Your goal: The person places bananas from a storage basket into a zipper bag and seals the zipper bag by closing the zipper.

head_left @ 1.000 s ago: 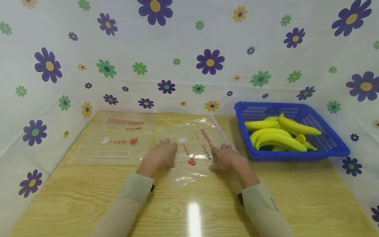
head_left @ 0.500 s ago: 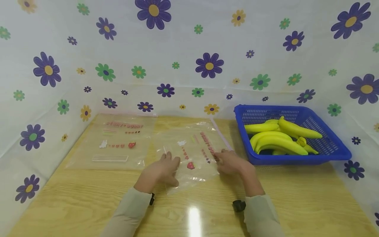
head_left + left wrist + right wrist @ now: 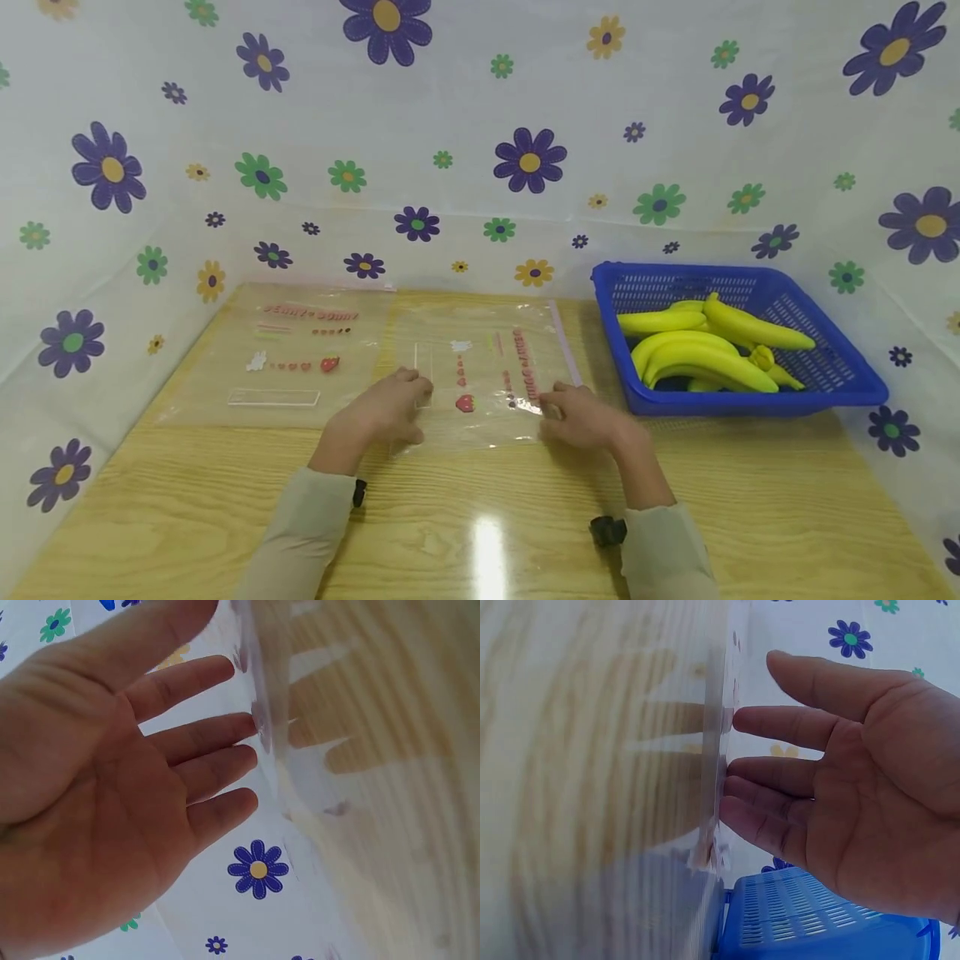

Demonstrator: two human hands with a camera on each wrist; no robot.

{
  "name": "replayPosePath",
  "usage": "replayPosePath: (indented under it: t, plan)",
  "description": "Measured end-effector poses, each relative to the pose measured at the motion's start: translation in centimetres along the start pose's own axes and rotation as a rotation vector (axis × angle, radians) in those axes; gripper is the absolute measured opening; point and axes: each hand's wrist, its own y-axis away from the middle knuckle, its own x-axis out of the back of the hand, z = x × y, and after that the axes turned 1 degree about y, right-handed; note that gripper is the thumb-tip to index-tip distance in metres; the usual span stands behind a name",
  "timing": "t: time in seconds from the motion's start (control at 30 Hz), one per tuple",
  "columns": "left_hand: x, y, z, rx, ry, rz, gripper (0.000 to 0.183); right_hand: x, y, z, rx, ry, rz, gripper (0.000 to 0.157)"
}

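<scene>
Touching the left and right sides of a clear bag (image 3: 487,375) with extended fingers, the left hand (image 3: 377,408) and right hand (image 3: 588,419) grip nothing; it lies flat toward the worktop (image 3: 420,517)'s back edge, between a second bag (image 3: 202,367) and a basket (image 3: 750,404) of bananas (image 3: 705,343). Its thin plastic could wrinkle or twist if one hand drags harder, and a leftward push might ride it over the second bag's right edge.
</scene>
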Motion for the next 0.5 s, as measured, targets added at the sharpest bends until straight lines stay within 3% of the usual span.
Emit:
replayPosePath:
  t: [0.27, 0.5]
  plan:
    - [0.5, 0.3, -0.3, 0.049, 0.005, -0.011, 0.044, -0.3, 0.2, -0.5, -0.051, -0.119, -0.048, 0.044]
    - [0.9, 0.9, -1.4, 0.034, 0.016, -0.022, 0.049, -1.1, -0.1, -1.1, -0.051, -0.171, -0.056, 0.045]
